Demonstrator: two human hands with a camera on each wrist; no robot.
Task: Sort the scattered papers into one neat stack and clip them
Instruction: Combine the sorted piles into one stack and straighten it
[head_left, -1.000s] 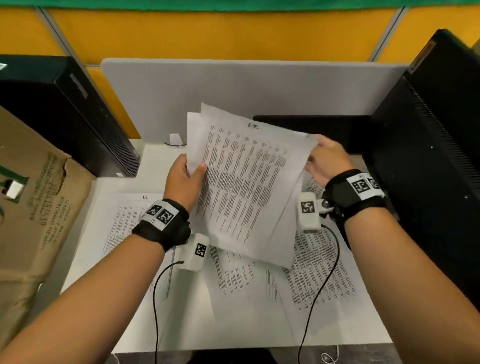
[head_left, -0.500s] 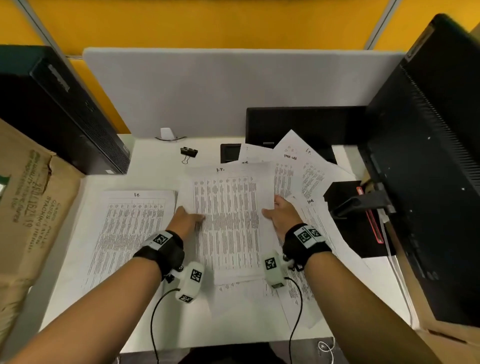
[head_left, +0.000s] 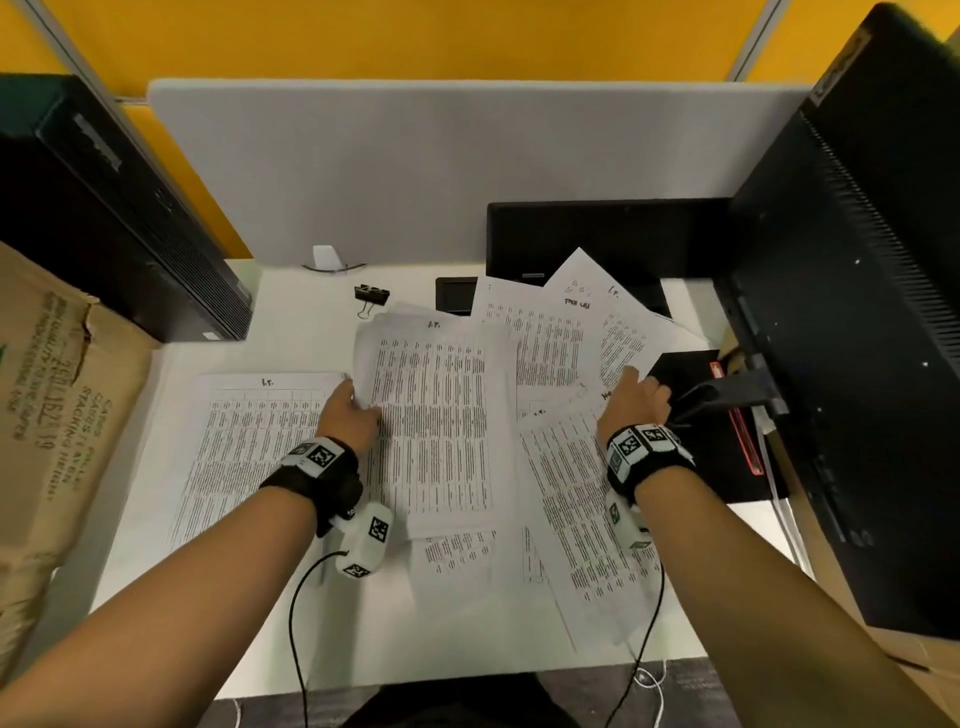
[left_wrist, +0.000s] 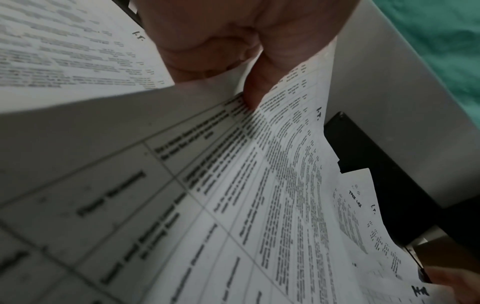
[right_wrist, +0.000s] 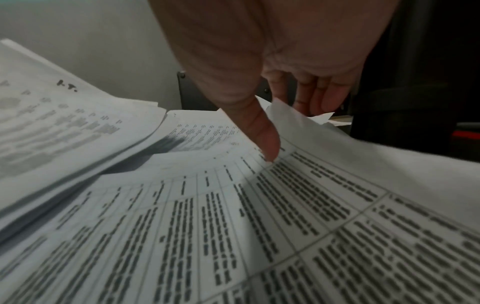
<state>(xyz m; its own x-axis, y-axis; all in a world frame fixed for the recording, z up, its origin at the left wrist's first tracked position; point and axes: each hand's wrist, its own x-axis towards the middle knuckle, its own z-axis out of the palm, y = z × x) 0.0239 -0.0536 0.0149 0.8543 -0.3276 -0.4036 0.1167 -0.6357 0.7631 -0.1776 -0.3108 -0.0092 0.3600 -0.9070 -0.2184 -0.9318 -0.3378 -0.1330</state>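
Note:
A small stack of printed papers (head_left: 436, 415) lies mid-desk; my left hand (head_left: 358, 402) grips its left edge, which curls up. In the left wrist view, thumb and fingers of the left hand (left_wrist: 226, 80) pinch those sheets (left_wrist: 291, 144). My right hand (head_left: 639, 387) is over the overlapping sheets on the right (head_left: 571, 499). In the right wrist view its thumb (right_wrist: 265, 139) presses on top of a sheet (right_wrist: 324, 185) and the fingers go under its raised corner. One sheet (head_left: 260, 447) lies flat at the left. More sheets (head_left: 561, 332) fan out behind. A black binder clip (head_left: 371, 297) sits at the back.
A black computer tower (head_left: 114, 223) and a cardboard box (head_left: 47, 415) stand on the left. A large black monitor (head_left: 857, 338) fills the right side, with a black pad (head_left: 727, 457) under its stand. A grey partition (head_left: 415, 166) closes the back of the white desk (head_left: 467, 639).
The stack held up in both hands came down onto the desk. My left hand now grips its left edge, and my right hand has moved right onto the loose sheets.

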